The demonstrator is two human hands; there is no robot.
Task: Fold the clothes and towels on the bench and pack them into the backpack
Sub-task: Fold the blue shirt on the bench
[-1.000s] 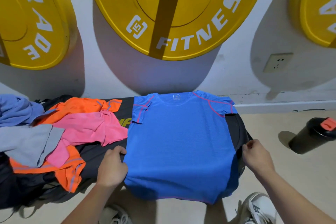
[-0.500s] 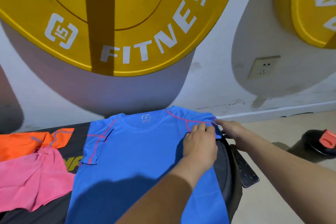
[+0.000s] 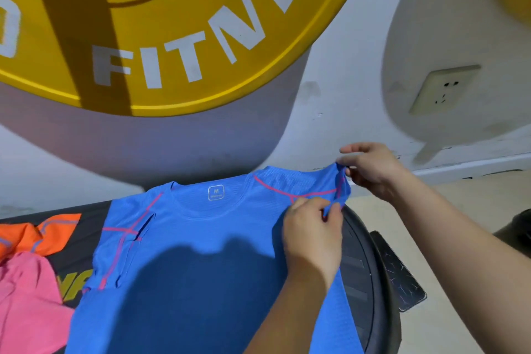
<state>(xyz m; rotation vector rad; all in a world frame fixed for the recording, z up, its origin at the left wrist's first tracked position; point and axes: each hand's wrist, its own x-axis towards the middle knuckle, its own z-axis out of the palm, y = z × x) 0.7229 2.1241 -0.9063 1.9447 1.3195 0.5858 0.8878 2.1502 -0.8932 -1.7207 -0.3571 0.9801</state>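
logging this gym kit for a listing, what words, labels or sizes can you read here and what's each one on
"FITNE": white letters on the yellow weight plate on the wall, cut off by the frame.
"M": neck label of the blue shirt; the small word under it is too small to read.
On the black bench, yellow letters partly covered by clothes: unreadable.

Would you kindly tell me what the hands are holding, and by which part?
Both hands pinch the blue T-shirt by one sleeve: the left hand at its near edge, the right hand at its far edge.
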